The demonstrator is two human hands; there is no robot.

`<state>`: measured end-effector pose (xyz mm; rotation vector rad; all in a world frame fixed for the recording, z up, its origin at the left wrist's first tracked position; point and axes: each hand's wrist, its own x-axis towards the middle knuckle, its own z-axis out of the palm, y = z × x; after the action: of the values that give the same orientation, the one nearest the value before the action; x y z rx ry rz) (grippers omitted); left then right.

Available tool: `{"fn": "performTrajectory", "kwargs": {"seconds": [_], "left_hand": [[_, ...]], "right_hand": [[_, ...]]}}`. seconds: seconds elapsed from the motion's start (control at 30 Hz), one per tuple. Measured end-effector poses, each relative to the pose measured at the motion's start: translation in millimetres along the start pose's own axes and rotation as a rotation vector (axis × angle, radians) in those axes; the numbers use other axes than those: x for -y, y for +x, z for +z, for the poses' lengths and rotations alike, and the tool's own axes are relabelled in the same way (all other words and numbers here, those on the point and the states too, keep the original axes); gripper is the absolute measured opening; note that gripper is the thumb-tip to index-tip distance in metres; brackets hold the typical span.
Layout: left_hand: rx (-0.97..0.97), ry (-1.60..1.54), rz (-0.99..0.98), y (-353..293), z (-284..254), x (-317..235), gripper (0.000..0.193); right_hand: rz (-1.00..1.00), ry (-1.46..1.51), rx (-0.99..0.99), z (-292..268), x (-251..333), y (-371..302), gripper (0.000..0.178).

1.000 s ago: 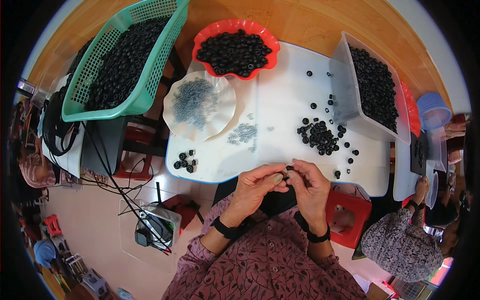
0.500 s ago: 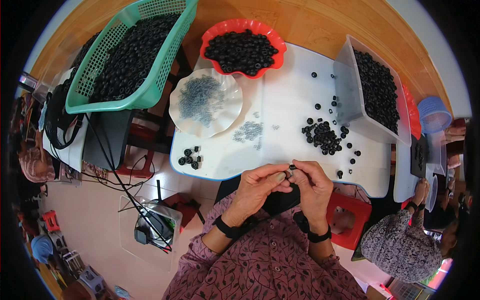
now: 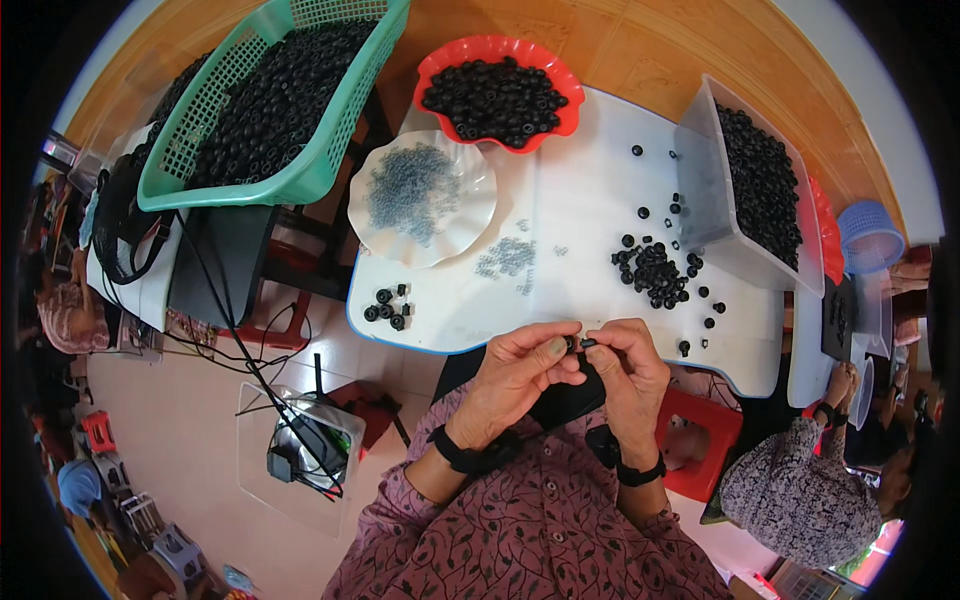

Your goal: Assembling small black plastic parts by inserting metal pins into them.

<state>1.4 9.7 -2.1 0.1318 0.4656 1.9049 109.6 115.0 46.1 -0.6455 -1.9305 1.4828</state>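
Note:
Above the near edge of the white table (image 3: 590,180), my two hands meet fingertip to fingertip. My left hand (image 3: 512,372) pinches a small black ring-shaped part (image 3: 571,344) between thumb and forefinger. Another small black piece (image 3: 588,343) is pinched in my right hand (image 3: 630,362), almost touching the first; its exact shape is too small to tell. A loose heap of black parts (image 3: 655,275) lies on the table beyond my right hand. Tiny clear rings (image 3: 508,257) are scattered beyond my left hand, and a small group of black pieces (image 3: 385,310) sits by the table's left corner.
A white scalloped plate (image 3: 480,205) holds clear rings. Black parts fill a red bowl (image 3: 572,110), a green basket (image 3: 265,190) and a clear bin (image 3: 700,215). A red stool (image 3: 705,430) stands below the table; another person (image 3: 800,490) sits at the right.
My fingertips have drawn slightly apart, so the two black pieces now show side by side. The table's things appear shifted a little to the right as the view moved.

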Motion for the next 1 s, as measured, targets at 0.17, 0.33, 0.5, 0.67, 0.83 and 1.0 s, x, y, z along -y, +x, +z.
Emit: {"fn": "performTrajectory", "kwargs": {"seconds": [0.17, 0.33, 0.5, 0.67, 0.83, 1.0], "left_hand": [[0.004, -0.014, 0.009, -1.2, 0.8, 0.0, 0.027], [-0.026, 0.005, 0.032, -1.5, 3.6, -0.6, 0.026], [-0.025, 0.015, 0.049, -1.4, 0.7, 0.5, 0.026], [0.039, 0.054, 0.029, -1.6, -3.3, -1.6, 0.026], [0.008, 0.06, 0.047, -1.9, 0.4, -2.8, 0.025], [0.004, 0.044, 0.044, -1.7, -2.0, -1.3, 0.023]], "right_hand": [[-0.004, -0.006, 0.005, 4.9, 5.2, -0.2, 0.013], [-0.019, 0.001, 0.009, 6.7, 4.0, -0.3, 0.014], [-0.026, -0.049, 0.017, 6.8, 5.4, 0.5, 0.014], [-0.03, -0.089, 0.019, 6.4, 6.8, 0.7, 0.014], [-0.026, -0.078, 0.017, 7.0, 7.6, 0.1, 0.014], [-0.059, -0.189, 0.013, 7.9, 10.4, -0.8, 0.013]]}}
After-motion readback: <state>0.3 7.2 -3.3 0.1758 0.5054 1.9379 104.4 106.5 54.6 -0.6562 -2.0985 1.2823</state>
